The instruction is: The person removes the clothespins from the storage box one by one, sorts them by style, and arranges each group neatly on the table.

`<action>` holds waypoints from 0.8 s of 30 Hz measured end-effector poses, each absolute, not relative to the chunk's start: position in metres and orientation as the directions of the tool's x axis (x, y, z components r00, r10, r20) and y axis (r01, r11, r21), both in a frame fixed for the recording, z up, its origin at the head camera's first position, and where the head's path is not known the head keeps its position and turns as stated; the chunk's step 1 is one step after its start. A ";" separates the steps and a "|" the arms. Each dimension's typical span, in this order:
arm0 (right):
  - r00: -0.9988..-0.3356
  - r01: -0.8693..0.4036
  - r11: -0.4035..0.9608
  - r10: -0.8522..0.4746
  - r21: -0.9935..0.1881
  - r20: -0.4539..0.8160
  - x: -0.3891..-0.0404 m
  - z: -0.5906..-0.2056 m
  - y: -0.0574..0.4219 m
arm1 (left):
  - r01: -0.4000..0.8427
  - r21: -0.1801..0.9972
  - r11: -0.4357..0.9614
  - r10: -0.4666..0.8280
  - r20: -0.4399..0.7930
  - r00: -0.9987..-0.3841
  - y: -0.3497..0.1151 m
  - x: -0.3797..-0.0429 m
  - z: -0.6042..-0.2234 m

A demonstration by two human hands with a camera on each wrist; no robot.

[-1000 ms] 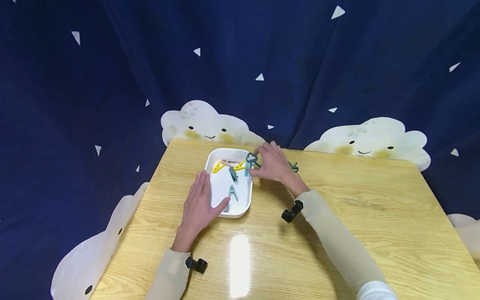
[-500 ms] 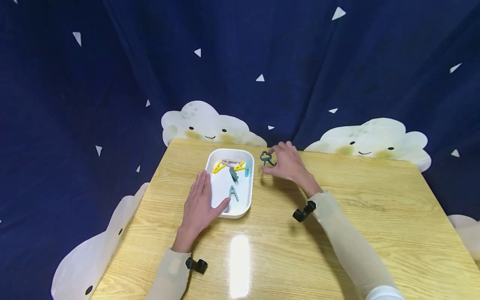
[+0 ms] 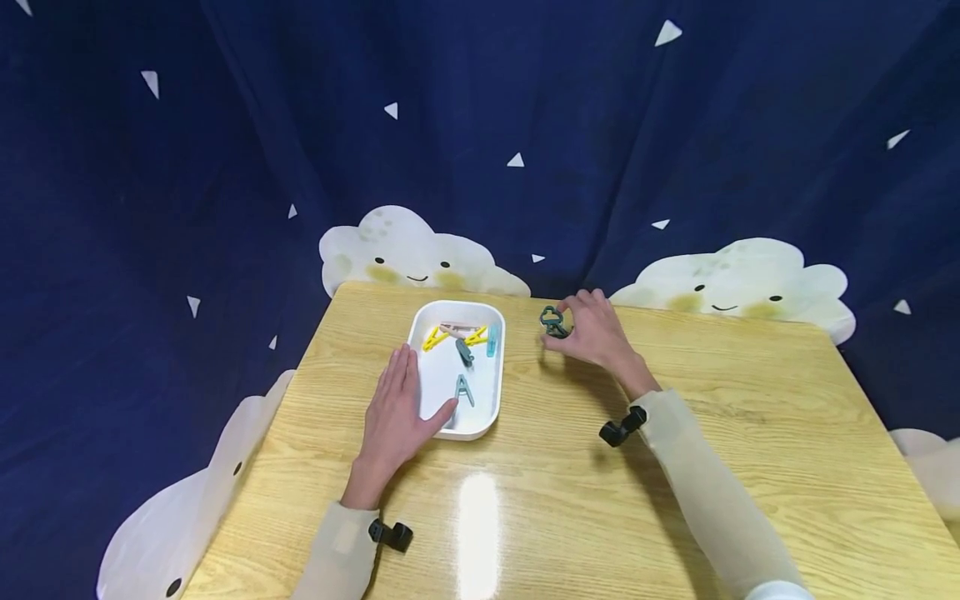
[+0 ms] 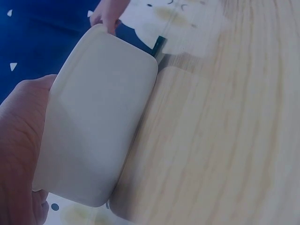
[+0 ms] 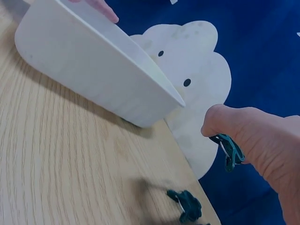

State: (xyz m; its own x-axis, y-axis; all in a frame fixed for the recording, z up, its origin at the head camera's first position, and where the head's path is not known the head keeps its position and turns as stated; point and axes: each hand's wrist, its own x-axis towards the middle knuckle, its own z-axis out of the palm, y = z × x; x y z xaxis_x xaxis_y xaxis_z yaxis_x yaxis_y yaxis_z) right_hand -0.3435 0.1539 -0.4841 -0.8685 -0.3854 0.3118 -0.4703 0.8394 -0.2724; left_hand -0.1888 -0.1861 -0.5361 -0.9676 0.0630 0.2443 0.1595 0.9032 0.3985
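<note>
My left hand (image 3: 393, 408) lies along the left side of a white plastic tub (image 3: 480, 421), fingers straight at the rim and thumb reaching over the near corner. Past the tub's right side, my right hand (image 3: 596, 329) pinches a dark green plastic spring clip (image 5: 228, 151) between thumb and fingers, above the table. A second dark green clip (image 5: 186, 205) lies on the table below it. Inside the tub are yellow clothespins (image 3: 433, 338), a pinkish one (image 3: 455, 327), a light-blue one (image 3: 492, 340), a grey-green clip (image 3: 464, 352) and a pale green A-shaped clothespin (image 3: 463, 388).
The tub stands on a wooden table (image 3: 675, 467) near its far edge. Behind the table hangs a dark blue curtain (image 3: 480, 100) with white triangles and cloud faces. A light reflection (image 3: 477, 533) shows on the tabletop at the front.
My right hand has moved right with the green clip, from over the tub's right rim to above the other green clip. The left hand and the tub stay in place.
</note>
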 end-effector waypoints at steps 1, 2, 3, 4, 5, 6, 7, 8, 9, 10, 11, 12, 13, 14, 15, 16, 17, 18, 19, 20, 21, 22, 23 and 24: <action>-0.869 -0.468 0.842 -0.383 -0.270 0.313 -0.344 -0.485 0.156 | 0.159 0.399 0.903 0.062 0.244 -0.968 -0.186 -0.189 -0.536; -0.870 -0.466 0.842 -0.380 -0.272 0.314 -0.344 -0.486 0.158 | 0.157 0.400 0.903 0.061 0.241 -0.968 -0.186 -0.189 -0.537; -0.871 -0.464 0.841 -0.377 -0.278 0.314 -0.343 -0.487 0.161 | 0.155 0.399 0.904 0.060 0.240 -0.969 -0.186 -0.189 -0.537; -0.873 -0.462 0.842 -0.375 -0.280 0.313 -0.343 -0.488 0.163 | 0.151 0.401 0.904 0.058 0.235 -0.970 -0.186 -0.188 -0.537; -0.873 -0.460 0.844 -0.374 -0.276 0.313 -0.344 -0.489 0.165 | 0.146 0.401 0.904 0.055 0.230 -0.972 -0.186 -0.188 -0.537; -0.874 -0.458 0.845 -0.372 -0.275 0.312 -0.343 -0.490 0.167 | 0.143 0.401 0.905 0.053 0.227 -0.972 -0.186 -0.188 -0.537; -0.875 -0.455 0.848 -0.370 -0.272 0.313 -0.344 -0.491 0.170 | 0.139 0.400 0.906 0.051 0.224 -0.973 -0.186 -0.188 -0.538; -0.876 -0.453 0.849 -0.366 -0.272 0.314 -0.344 -0.492 0.172 | 0.138 0.400 0.906 0.050 0.222 -0.974 -0.186 -0.188 -0.538; -0.876 -0.450 0.851 -0.363 -0.270 0.318 -0.344 -0.494 0.175 | 0.138 0.401 0.906 0.050 0.221 -0.974 -0.185 -0.188 -0.538; -0.877 -0.447 0.854 -0.359 -0.267 0.320 -0.345 -0.495 0.177 | 0.139 0.402 0.905 0.051 0.221 -0.974 -0.185 -0.188 -0.538; -0.877 -0.444 0.856 -0.355 -0.266 0.323 -0.345 -0.495 0.179 | 0.140 0.402 0.905 0.052 0.222 -0.974 -0.185 -0.188 -0.538; -0.879 -0.441 0.857 -0.351 -0.267 0.323 -0.345 -0.496 0.181 | 0.142 0.402 0.905 0.053 0.224 -0.973 -0.185 -0.189 -0.538; -0.881 -0.436 0.859 -0.347 -0.268 0.321 -0.346 -0.497 0.183 | 0.146 0.402 0.904 0.055 0.229 -0.972 -0.185 -0.189 -0.538; -0.883 -0.433 0.861 -0.345 -0.268 0.318 -0.346 -0.497 0.185 | 0.148 0.403 0.903 0.056 0.231 -0.971 -0.185 -0.189 -0.538; -0.886 -0.428 0.863 -0.342 -0.269 0.312 -0.346 -0.498 0.186 | 0.151 0.403 0.902 0.057 0.236 -0.970 -0.186 -0.189 -0.538; -0.890 -0.422 0.866 -0.339 -0.269 0.305 -0.346 -0.498 0.187 | 0.154 0.402 0.902 0.058 0.241 -0.969 -0.186 -0.189 -0.538; -0.894 -0.415 0.869 -0.335 -0.270 0.297 -0.346 -0.498 0.189 | 0.156 0.401 0.903 0.058 0.246 -0.968 -0.186 -0.189 -0.537; -0.898 -0.409 0.871 -0.330 -0.272 0.292 -0.346 -0.498 0.190 | 0.160 0.401 0.902 0.060 0.250 -0.966 -0.186 -0.189 -0.537; -0.901 -0.402 0.873 -0.324 -0.275 0.288 -0.347 -0.499 0.192 | 0.163 0.401 0.902 0.061 0.255 -0.965 -0.186 -0.189 -0.537; -0.903 -0.398 0.875 -0.320 -0.277 0.287 -0.347 -0.499 0.193 | 0.165 0.401 0.901 0.062 0.256 -0.965 -0.186 -0.189 -0.537; -0.905 -0.393 0.876 -0.315 -0.281 0.286 -0.347 -0.499 0.195 | 0.167 0.401 0.901 0.064 0.259 -0.964 -0.186 -0.189 -0.537; -0.907 -0.389 0.877 -0.311 -0.282 0.285 -0.347 -0.500 0.197 | 0.168 0.401 0.900 0.065 0.257 -0.964 -0.186 -0.189 -0.536; -0.908 -0.386 0.878 -0.307 -0.284 0.286 -0.347 -0.501 0.199 | 0.169 0.402 0.900 0.066 0.256 -0.964 -0.185 -0.189 -0.536; -0.908 -0.383 0.879 -0.303 -0.283 0.288 -0.348 -0.502 0.201 | 0.170 0.403 0.899 0.068 0.256 -0.964 -0.185 -0.188 -0.536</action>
State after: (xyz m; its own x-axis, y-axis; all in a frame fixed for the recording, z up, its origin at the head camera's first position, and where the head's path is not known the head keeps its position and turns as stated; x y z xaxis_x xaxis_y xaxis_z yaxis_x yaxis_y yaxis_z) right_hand -0.3477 0.2015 -0.5018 -0.9085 -0.3032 0.2876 -0.3831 0.8792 -0.2833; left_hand -0.1884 -0.1852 -0.5357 -0.9643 0.0677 0.2562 0.1701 0.8994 0.4027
